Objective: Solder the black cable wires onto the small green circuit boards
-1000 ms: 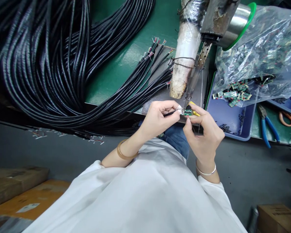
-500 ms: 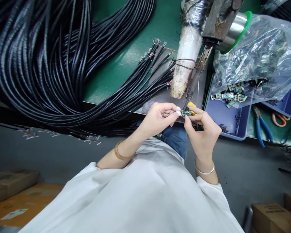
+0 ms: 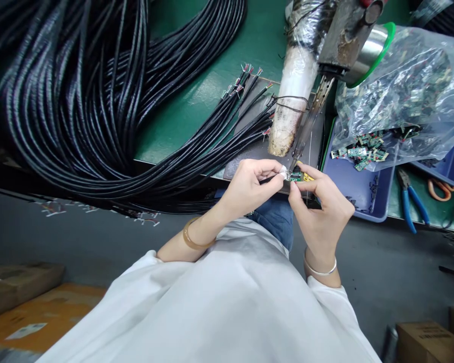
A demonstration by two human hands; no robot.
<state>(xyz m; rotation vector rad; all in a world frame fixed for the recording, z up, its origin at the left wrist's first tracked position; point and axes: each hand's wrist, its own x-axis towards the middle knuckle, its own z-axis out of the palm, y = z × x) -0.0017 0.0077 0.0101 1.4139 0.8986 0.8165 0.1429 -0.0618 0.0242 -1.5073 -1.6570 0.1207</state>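
Note:
My left hand point(image 3: 255, 184), with white covering on a fingertip, pinches the end of a black cable point(image 3: 265, 179) at the table's front edge. Between the thumb and fingers of my right hand point(image 3: 321, 199) is a small green circuit board point(image 3: 296, 175). The cable end and the board meet just under the tip of a soldering iron point(image 3: 301, 140), which is fixed pointing downward. A yellow piece point(image 3: 307, 177) lies beside the board. The wires at the joint are too small to tell apart.
Thick bundles of black cables point(image 3: 109, 101) cover the left. A white tube point(image 3: 286, 111) and a solder spool point(image 3: 371, 54) hang above. To the right are a blue tray point(image 3: 378, 199), a plastic bag point(image 3: 404, 91) of circuit boards, blue-handled pliers point(image 3: 412, 201) and orange-handled scissors point(image 3: 439, 189).
The view has shifted slightly, moving everything a little right and down. My right hand has moved slightly right with the board, and more of the black cable shows in my left hand.

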